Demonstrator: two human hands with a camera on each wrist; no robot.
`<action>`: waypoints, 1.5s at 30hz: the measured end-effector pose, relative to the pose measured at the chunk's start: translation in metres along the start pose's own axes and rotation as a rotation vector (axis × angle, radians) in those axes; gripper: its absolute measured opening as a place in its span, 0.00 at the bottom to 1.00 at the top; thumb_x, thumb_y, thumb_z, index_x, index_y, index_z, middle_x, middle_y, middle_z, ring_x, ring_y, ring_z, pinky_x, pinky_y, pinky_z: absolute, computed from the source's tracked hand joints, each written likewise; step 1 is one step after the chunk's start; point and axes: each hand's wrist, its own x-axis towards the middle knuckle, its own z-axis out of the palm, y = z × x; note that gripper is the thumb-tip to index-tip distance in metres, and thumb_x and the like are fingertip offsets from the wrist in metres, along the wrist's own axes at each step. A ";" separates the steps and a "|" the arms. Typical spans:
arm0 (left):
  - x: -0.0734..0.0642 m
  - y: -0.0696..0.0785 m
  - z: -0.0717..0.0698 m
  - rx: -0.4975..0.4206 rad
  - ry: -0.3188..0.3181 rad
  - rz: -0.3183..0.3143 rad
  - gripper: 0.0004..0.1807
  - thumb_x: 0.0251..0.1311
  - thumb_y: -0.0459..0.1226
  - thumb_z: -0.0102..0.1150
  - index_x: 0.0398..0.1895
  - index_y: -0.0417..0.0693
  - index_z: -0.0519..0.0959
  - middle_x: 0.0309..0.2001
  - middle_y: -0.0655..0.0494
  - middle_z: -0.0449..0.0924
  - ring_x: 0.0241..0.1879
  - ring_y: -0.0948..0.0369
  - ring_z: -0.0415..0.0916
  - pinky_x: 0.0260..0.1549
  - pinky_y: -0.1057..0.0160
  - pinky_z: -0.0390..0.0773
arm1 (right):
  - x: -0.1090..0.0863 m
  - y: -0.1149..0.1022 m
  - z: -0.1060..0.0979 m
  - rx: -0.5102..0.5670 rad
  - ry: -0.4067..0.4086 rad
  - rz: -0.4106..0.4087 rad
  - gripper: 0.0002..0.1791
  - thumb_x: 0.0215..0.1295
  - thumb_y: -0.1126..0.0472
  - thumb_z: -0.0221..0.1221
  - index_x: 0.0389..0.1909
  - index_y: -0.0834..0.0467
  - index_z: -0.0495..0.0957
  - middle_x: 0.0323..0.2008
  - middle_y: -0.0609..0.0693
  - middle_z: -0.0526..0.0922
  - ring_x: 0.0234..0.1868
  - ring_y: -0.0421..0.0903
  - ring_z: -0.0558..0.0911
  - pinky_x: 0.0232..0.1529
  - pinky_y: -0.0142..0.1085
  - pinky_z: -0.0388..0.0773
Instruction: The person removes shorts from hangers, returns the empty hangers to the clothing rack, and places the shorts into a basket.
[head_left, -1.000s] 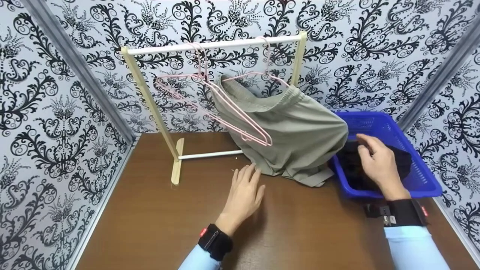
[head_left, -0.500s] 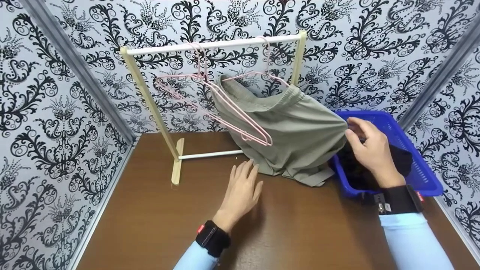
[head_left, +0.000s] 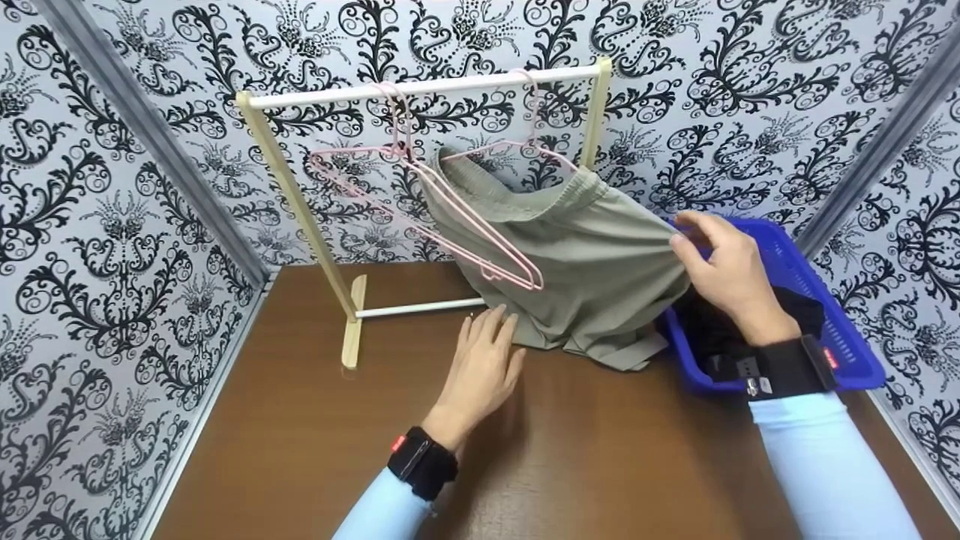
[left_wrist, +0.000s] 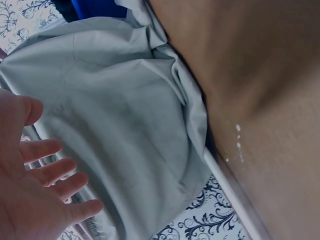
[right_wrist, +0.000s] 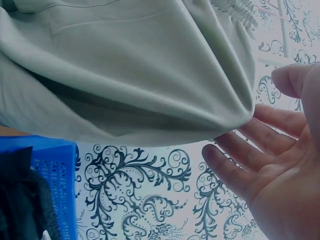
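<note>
A grey-green garment (head_left: 577, 262) with a gathered elastic waistband hangs on a pink hanger (head_left: 504, 144) from the rack. In the head view my right hand (head_left: 724, 270) is at the garment's right side. The right wrist view shows its fingers (right_wrist: 270, 130) touching the cloth's edge from behind, while the thumb (right_wrist: 292, 80) stands apart. My left hand (head_left: 480, 367) is low over the table, near the garment's lower left edge. Its fingers (left_wrist: 60, 172) are spread and loosely bent, holding nothing.
The wooden rack has a white top bar (head_left: 450, 86). More pink hangers (head_left: 450, 217) hang left of the garment. A blue basket (head_left: 855, 352) with dark cloth (head_left: 802, 311) stands on the brown table (head_left: 585, 450) at right. Patterned walls enclose the table.
My right hand has moved up and left from above the basket to the garment's right edge, which it now touches and pushes slightly left. The left hand has shifted slightly left and up.
</note>
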 end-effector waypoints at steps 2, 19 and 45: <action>0.004 0.000 -0.002 0.006 0.006 0.007 0.27 0.69 0.41 0.60 0.67 0.38 0.75 0.68 0.40 0.72 0.67 0.43 0.70 0.70 0.39 0.65 | 0.003 -0.002 -0.001 -0.007 -0.013 -0.001 0.20 0.70 0.68 0.60 0.60 0.70 0.78 0.56 0.67 0.83 0.53 0.63 0.83 0.57 0.26 0.70; 0.029 -0.002 -0.013 -0.012 0.079 0.007 0.27 0.71 0.41 0.58 0.65 0.31 0.73 0.63 0.36 0.76 0.64 0.44 0.74 0.68 0.47 0.69 | 0.011 -0.008 0.010 -0.007 -0.067 0.025 0.21 0.71 0.66 0.61 0.61 0.70 0.78 0.57 0.71 0.81 0.56 0.68 0.80 0.62 0.60 0.72; 0.030 -0.007 -0.009 -0.133 0.087 -0.110 0.24 0.71 0.41 0.58 0.61 0.29 0.75 0.57 0.37 0.80 0.58 0.42 0.78 0.61 0.48 0.76 | 0.017 -0.015 0.043 -0.098 -0.001 -0.010 0.13 0.74 0.65 0.57 0.26 0.64 0.76 0.19 0.57 0.76 0.23 0.54 0.75 0.29 0.45 0.68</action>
